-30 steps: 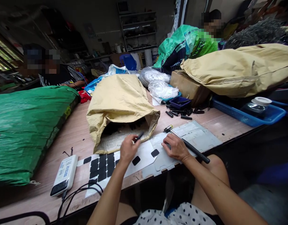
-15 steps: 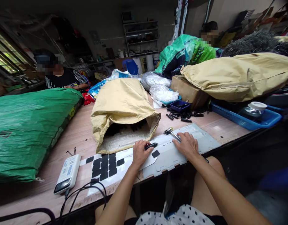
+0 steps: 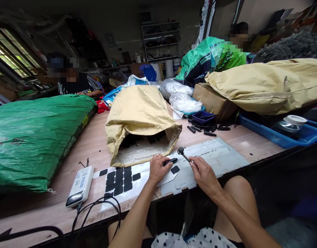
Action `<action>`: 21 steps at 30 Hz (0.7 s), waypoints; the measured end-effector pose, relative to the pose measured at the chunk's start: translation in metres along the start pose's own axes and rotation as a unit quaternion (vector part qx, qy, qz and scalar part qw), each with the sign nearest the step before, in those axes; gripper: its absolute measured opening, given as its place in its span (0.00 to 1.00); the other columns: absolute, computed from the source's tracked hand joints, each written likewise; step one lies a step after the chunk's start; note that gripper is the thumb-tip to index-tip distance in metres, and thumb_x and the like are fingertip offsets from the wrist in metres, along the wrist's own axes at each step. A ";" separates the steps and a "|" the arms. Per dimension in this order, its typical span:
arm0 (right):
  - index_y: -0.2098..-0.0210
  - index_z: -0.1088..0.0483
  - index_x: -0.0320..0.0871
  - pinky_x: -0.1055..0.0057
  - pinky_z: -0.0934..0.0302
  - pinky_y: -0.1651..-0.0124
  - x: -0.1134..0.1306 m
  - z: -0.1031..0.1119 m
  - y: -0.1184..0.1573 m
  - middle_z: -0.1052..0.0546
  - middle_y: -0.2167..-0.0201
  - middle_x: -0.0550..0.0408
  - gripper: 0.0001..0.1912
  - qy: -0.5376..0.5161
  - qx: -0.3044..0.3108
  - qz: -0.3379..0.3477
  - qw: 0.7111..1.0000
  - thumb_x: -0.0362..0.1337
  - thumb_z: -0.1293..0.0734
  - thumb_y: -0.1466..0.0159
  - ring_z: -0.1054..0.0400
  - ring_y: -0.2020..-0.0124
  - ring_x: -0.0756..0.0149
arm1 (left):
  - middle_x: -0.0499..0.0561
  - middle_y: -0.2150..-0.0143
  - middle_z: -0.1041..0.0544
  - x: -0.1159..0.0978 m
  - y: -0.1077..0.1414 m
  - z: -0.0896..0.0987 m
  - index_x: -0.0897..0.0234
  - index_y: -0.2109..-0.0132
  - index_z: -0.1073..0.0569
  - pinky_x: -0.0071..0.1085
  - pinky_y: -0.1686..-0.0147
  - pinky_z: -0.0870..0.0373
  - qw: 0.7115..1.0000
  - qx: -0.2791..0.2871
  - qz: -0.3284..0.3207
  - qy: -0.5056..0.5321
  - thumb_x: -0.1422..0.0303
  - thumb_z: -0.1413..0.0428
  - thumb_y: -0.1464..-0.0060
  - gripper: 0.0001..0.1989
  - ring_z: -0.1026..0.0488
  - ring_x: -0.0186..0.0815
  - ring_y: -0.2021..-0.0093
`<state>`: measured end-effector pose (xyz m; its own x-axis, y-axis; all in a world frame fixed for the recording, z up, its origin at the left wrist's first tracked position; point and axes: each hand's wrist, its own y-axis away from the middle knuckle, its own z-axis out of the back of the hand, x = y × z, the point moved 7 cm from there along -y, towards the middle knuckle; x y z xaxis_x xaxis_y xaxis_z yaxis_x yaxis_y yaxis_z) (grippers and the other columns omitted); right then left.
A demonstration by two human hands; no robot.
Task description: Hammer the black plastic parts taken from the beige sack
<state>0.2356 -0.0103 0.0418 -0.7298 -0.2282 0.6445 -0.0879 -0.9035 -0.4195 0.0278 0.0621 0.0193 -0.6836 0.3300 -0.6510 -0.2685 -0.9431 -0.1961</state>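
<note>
Holding the slim black piece (image 3: 172,161) in your left hand (image 3: 157,168), near the middle of the frame, you have its free end pointing right. Your fingers close around the other end; whether the piece touches the surface below cannot be told. Your right hand (image 3: 203,174), a little right of the lower centre, grips the shaft of the small hammer (image 3: 185,156) narrowly between thumb and fingers, and the hammer's head shows just above and right of the piece's tip.

A firm pinch well back on the piece should leave your fingertips clear of that head — the two are near each other. A grip farther from the head would likely give you steadier control. Mind the loose black square (image 3: 175,169) just below the piece; it could slip under your fingers. The grey board (image 3: 217,151), spreading right of centre, looks a flatter support than the white sheet (image 3: 143,177) at lower centre. Watch your left knuckles, too — the open mouth of the tan sack (image 3: 137,110) sits just above them.
</note>
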 end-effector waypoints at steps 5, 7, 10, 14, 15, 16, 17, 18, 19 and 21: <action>0.42 0.31 0.46 0.64 0.32 0.47 0.021 -0.003 0.010 0.23 0.53 0.48 0.18 -0.013 -0.012 0.034 0.999 0.36 0.44 0.27 0.27 0.51 0.61 | 0.49 0.63 0.22 -0.001 0.002 0.000 0.54 0.56 0.16 0.39 0.52 0.39 1.000 0.002 -0.003 -0.001 0.64 0.35 0.44 0.09 0.31 0.42 0.55; 0.42 0.30 0.47 0.64 0.31 0.48 0.024 -0.005 0.013 0.23 0.55 0.48 0.19 -0.004 -0.008 0.041 0.999 0.36 0.44 0.27 0.26 0.53 0.61 | 0.49 0.63 0.22 -0.001 0.001 0.000 0.54 0.56 0.16 0.39 0.51 0.38 1.000 0.001 -0.001 -0.005 0.64 0.35 0.44 0.09 0.31 0.42 0.55; 0.44 0.28 0.47 0.65 0.30 0.52 0.022 -0.011 0.014 0.23 0.59 0.50 0.18 0.022 0.014 0.030 0.999 0.36 0.44 0.27 0.25 0.58 0.61 | 0.49 0.63 0.23 0.000 0.001 0.000 0.54 0.56 0.16 0.39 0.52 0.38 1.000 0.000 0.002 -0.008 0.64 0.35 0.45 0.09 0.30 0.42 0.55; 0.42 0.30 0.47 0.65 0.30 0.51 0.028 -0.010 0.014 0.23 0.57 0.49 0.18 0.018 0.011 0.032 0.999 0.36 0.44 0.27 0.25 0.56 0.62 | 0.49 0.63 0.23 0.000 0.001 -0.001 0.55 0.56 0.16 0.39 0.51 0.38 1.000 -0.001 -0.003 -0.007 0.65 0.35 0.45 0.09 0.31 0.42 0.55; 0.41 0.30 0.47 0.66 0.30 0.50 0.032 -0.009 0.013 0.24 0.55 0.49 0.19 0.014 0.010 0.039 0.999 0.36 0.44 0.27 0.26 0.55 0.62 | 0.49 0.63 0.23 0.000 0.002 -0.001 0.55 0.56 0.16 0.39 0.51 0.38 1.000 -0.001 -0.003 -0.008 0.65 0.35 0.45 0.09 0.31 0.42 0.55; 0.40 0.31 0.47 0.66 0.30 0.50 0.036 -0.010 0.014 0.24 0.55 0.48 0.19 0.012 0.012 0.047 0.999 0.36 0.44 0.27 0.26 0.54 0.62 | 0.49 0.62 0.23 0.000 0.002 -0.001 0.55 0.56 0.16 0.39 0.51 0.38 1.000 -0.003 -0.003 -0.011 0.65 0.34 0.45 0.09 0.31 0.42 0.54; 0.40 0.31 0.47 0.66 0.30 0.50 0.040 -0.012 0.014 0.24 0.55 0.48 0.19 0.014 0.018 0.052 0.998 0.36 0.44 0.27 0.26 0.54 0.62 | 0.49 0.62 0.23 0.000 0.002 0.000 0.54 0.56 0.16 0.39 0.51 0.38 1.000 -0.005 -0.003 -0.014 0.65 0.34 0.46 0.09 0.31 0.42 0.54; 0.40 0.31 0.47 0.67 0.30 0.51 0.043 -0.015 0.015 0.24 0.55 0.49 0.19 0.018 0.026 0.055 0.998 0.36 0.44 0.27 0.26 0.54 0.62 | 0.49 0.63 0.23 -0.001 0.002 0.000 0.54 0.57 0.16 0.38 0.52 0.38 1.000 -0.006 -0.003 -0.017 0.66 0.34 0.46 0.08 0.31 0.42 0.55; 0.41 0.30 0.47 0.67 0.30 0.52 0.044 -0.018 0.016 0.24 0.56 0.49 0.19 0.024 0.037 0.055 0.998 0.36 0.44 0.27 0.26 0.55 0.62 | 0.49 0.63 0.23 -0.001 0.002 0.000 0.54 0.58 0.16 0.38 0.52 0.39 1.000 -0.006 -0.004 -0.019 0.66 0.34 0.46 0.07 0.31 0.42 0.55; 0.42 0.29 0.47 0.67 0.30 0.54 0.044 -0.022 0.017 0.24 0.57 0.50 0.19 0.035 0.052 0.049 0.997 0.36 0.45 0.27 0.26 0.57 0.63 | 0.49 0.65 0.24 -0.002 0.002 0.000 0.54 0.60 0.16 0.38 0.52 0.39 1.000 -0.007 -0.002 -0.021 0.66 0.34 0.46 0.05 0.32 0.41 0.56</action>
<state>0.1874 -0.0273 0.0490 -0.7778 -0.2940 0.5555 0.0536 -0.9117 -0.4074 0.0280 0.0597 0.0201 -0.7102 0.3355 -0.6190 -0.2621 -0.9419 -0.2099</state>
